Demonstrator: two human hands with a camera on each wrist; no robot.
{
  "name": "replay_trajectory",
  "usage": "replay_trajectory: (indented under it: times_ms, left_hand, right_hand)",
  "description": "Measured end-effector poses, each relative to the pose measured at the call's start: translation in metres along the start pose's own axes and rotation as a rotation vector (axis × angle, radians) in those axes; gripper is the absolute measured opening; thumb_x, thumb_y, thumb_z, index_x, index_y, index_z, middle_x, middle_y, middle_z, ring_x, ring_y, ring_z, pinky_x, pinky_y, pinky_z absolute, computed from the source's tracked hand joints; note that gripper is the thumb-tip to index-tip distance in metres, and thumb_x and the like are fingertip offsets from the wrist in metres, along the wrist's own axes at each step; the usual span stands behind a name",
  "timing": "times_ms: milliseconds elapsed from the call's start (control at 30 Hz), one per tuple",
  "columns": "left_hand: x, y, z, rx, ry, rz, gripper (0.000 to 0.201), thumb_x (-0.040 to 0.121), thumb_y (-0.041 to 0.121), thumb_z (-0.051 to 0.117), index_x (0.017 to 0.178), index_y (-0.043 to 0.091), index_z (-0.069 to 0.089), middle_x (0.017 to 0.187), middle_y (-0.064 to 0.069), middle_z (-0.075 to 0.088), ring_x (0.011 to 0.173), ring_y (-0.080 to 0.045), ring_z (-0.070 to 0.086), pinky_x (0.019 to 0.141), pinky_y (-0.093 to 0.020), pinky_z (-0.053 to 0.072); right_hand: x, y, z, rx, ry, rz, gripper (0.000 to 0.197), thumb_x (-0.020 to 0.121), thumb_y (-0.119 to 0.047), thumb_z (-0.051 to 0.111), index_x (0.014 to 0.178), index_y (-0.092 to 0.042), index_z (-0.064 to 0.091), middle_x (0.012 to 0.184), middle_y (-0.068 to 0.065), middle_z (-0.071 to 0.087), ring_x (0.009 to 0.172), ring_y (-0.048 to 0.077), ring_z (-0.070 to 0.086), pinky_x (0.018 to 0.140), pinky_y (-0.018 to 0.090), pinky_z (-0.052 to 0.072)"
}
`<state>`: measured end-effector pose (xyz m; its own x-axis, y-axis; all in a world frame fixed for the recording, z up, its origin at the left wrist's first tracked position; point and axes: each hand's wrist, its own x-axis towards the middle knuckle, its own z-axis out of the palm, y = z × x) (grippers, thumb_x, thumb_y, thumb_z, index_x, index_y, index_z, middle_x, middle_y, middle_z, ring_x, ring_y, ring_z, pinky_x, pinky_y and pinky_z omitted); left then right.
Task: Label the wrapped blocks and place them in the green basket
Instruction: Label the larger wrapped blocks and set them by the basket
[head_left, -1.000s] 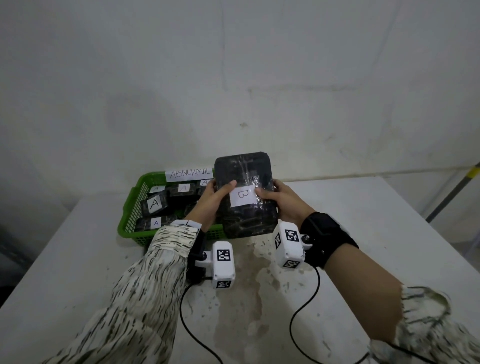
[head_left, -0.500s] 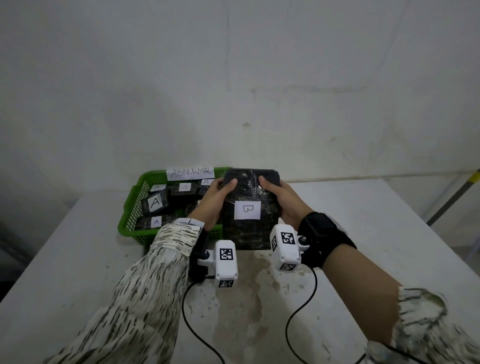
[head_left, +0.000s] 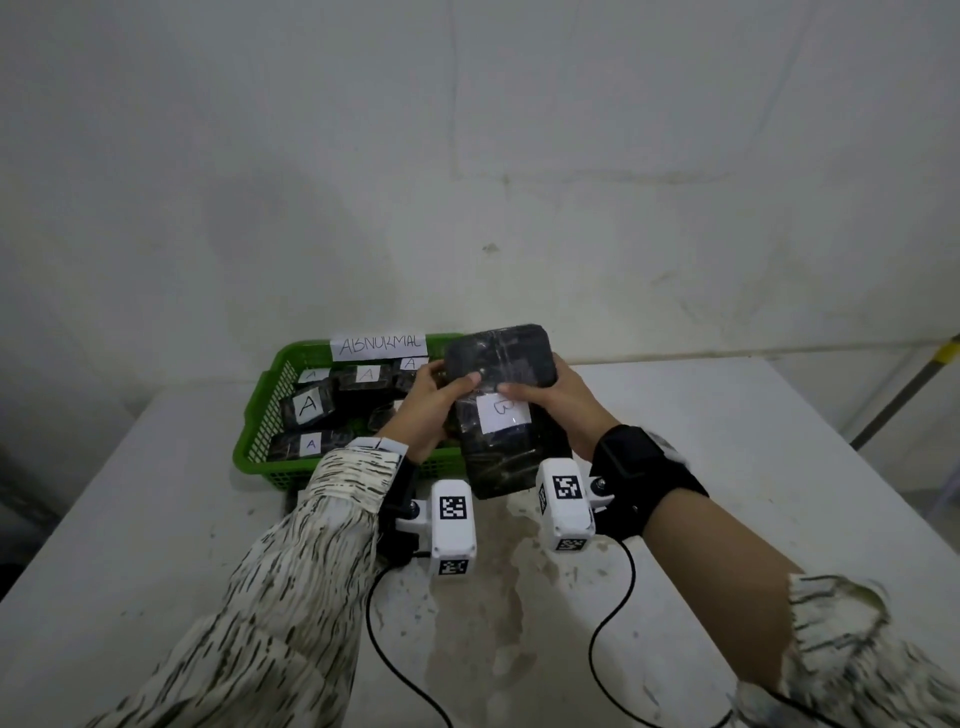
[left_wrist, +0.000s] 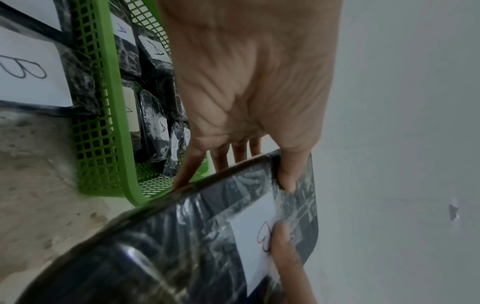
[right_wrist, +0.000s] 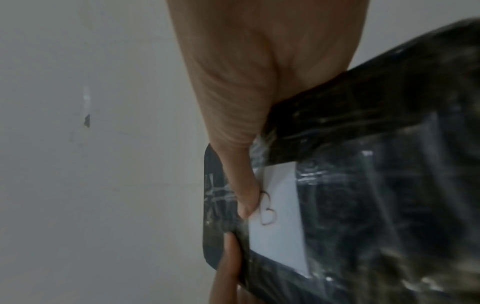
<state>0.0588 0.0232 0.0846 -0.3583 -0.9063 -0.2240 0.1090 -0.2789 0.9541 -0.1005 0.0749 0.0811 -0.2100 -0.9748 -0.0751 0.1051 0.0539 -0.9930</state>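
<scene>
Both the left hand and right hand grip the B-labelled, black plastic-wrapped rectangular block beside the green mesh plastic basket; placement pending, apparently requiring a leftward carry.

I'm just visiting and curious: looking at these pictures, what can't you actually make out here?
- Head view: the B label is partly covered by the right hand's thumb.
- Head view: the left hand and held wrapped block hide part of the green basket's inside.
- Left wrist view: a second B-labelled block is cut off by the frame edge.
- Right wrist view: blurred; the right hand's fingers behind the block are hidden.
</scene>
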Motion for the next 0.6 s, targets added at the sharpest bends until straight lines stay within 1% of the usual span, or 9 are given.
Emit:
replay_trajectory:
  times_ms: [67, 133, 200, 300, 367, 433, 500, 567, 600]
  left_hand:
    - [0.0, 0.001, -0.002, -0.002, 0.014, -0.015, 0.059, 0.087, 0.017, 0.062, 0.137, 0.011, 0.031, 0.13, -0.011, 0.052, 0.109, -0.029, 0.058, 0.091, -0.054, 0.047]
    - [-0.002, 0.002, -0.005, 0.0, -0.003, -0.039, 0.058, 0.088, 0.021, 0.062, 0.136, 0.012, 0.032, 0.129, -0.01, 0.052, 0.112, -0.03, 0.055, 0.087, -0.058, 0.048]
    - [-0.005, 0.003, -0.009, -0.031, -0.061, -0.056, 0.054, 0.09, 0.023, 0.059, 0.136, 0.013, 0.034, 0.123, -0.008, 0.053, 0.114, -0.029, 0.054, 0.083, -0.061, 0.049]
    - [-0.009, 0.005, -0.01, -0.074, -0.193, -0.042, 0.044, 0.096, 0.028, 0.048, 0.138, 0.017, 0.041, 0.128, -0.007, 0.051, 0.12, -0.029, 0.05, 0.087, -0.061, 0.048]
    - [-0.01, 0.007, -0.009, -0.053, -0.237, -0.012, 0.04, 0.098, 0.024, 0.042, 0.138, 0.022, 0.043, 0.13, -0.002, 0.052, 0.12, -0.025, 0.051, 0.086, -0.052, 0.051]
    - [-0.009, 0.007, -0.007, 0.012, -0.265, -0.006, 0.04, 0.099, 0.016, 0.039, 0.138, 0.022, 0.043, 0.131, 0.0, 0.052, 0.123, -0.022, 0.049, 0.085, -0.044, 0.052]
    - [-0.008, 0.006, -0.006, 0.084, -0.286, 0.003, 0.041, 0.098, 0.009, 0.038, 0.138, 0.018, 0.044, 0.135, 0.0, 0.051, 0.126, -0.02, 0.047, 0.086, -0.04, 0.051]
    - [-0.008, 0.004, -0.006, 0.126, -0.278, 0.031, 0.041, 0.098, 0.007, 0.038, 0.136, 0.018, 0.045, 0.134, 0.001, 0.051, 0.123, -0.017, 0.048, 0.085, -0.037, 0.052]
    - [-0.007, 0.004, -0.006, 0.141, -0.257, 0.052, 0.039, 0.098, 0.007, 0.039, 0.135, 0.018, 0.046, 0.131, 0.002, 0.053, 0.118, -0.015, 0.051, 0.084, -0.035, 0.052]
  right_hand:
    - [0.001, 0.005, 0.0, -0.067, 0.04, -0.01, 0.065, 0.071, -0.011, 0.082, 0.128, -0.013, 0.049, 0.118, 0.006, 0.067, 0.104, 0.02, 0.066, 0.088, 0.032, 0.055]
    - [0.003, 0.011, -0.001, -0.132, 0.11, -0.037, 0.079, 0.072, -0.018, 0.083, 0.138, -0.019, 0.038, 0.125, 0.006, 0.06, 0.11, 0.02, 0.062, 0.093, 0.034, 0.052]
    - [0.004, 0.015, -0.002, -0.248, 0.144, -0.08, 0.077, 0.081, -0.022, 0.075, 0.144, -0.024, 0.031, 0.131, 0.009, 0.051, 0.118, 0.023, 0.054, 0.093, 0.033, 0.049]
    - [0.001, 0.01, 0.001, -0.253, 0.062, -0.032, 0.042, 0.1, -0.029, 0.048, 0.14, -0.02, 0.045, 0.136, 0.009, 0.051, 0.119, 0.018, 0.051, 0.082, 0.02, 0.044]
    - [-0.002, 0.006, 0.005, -0.188, -0.023, 0.078, 0.051, 0.099, -0.053, 0.033, 0.133, -0.023, 0.055, 0.133, 0.003, 0.058, 0.114, 0.012, 0.056, 0.086, 0.022, 0.043]
    - [-0.003, 0.003, 0.005, -0.158, -0.073, 0.172, 0.066, 0.09, -0.071, 0.025, 0.123, -0.029, 0.063, 0.121, -0.001, 0.066, 0.108, 0.01, 0.059, 0.09, 0.032, 0.044]
    - [-0.005, 0.002, 0.005, -0.136, -0.057, 0.195, 0.055, 0.088, -0.066, 0.044, 0.118, -0.025, 0.065, 0.114, 0.001, 0.07, 0.106, 0.015, 0.063, 0.084, 0.037, 0.048]
    - [-0.004, 0.003, 0.004, -0.092, 0.021, 0.17, 0.039, 0.086, -0.041, 0.065, 0.118, -0.018, 0.063, 0.113, 0.005, 0.07, 0.107, 0.022, 0.064, 0.086, 0.041, 0.049]
    - [-0.004, 0.005, 0.003, -0.069, 0.062, 0.154, 0.038, 0.084, -0.031, 0.068, 0.118, -0.016, 0.062, 0.113, 0.007, 0.069, 0.106, 0.024, 0.064, 0.087, 0.042, 0.049]
